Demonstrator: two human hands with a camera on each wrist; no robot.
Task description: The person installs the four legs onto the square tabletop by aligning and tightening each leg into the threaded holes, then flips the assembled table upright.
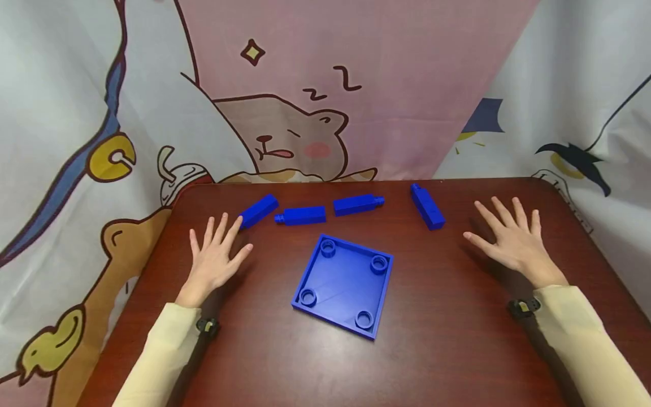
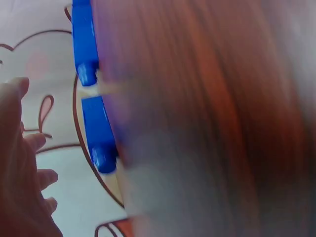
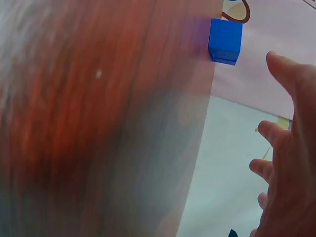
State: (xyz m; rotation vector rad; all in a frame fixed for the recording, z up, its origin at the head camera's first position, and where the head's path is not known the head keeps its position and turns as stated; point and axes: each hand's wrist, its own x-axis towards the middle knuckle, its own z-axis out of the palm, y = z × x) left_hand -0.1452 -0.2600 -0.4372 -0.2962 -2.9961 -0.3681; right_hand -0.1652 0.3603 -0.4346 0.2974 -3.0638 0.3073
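Observation:
Both hands are spread with straight fingers and hold nothing. My left hand (image 1: 215,260) is at the left, its fingertips by the near end of a blue peg-ended block (image 1: 259,211); whether they touch cannot be told. At the right, my right hand (image 1: 513,240) is apart from the closest blue block (image 1: 427,207), which also shows end-on as a blue block (image 3: 225,40) in the right wrist view. Between the hands lies a square blue tray-like plate (image 1: 346,285) with a raised rim and a round socket near each corner. Two more blue blocks, one (image 1: 303,215) and another (image 1: 358,204), lie behind it.
The dark red-brown wooden table (image 1: 432,350) carries all the blue pieces. A cartoon-printed cloth (image 1: 396,85) hangs along its back edge and sides. Pale sleeves (image 1: 163,350) cover the forearms, with a small dark device (image 1: 207,326) at each wrist.

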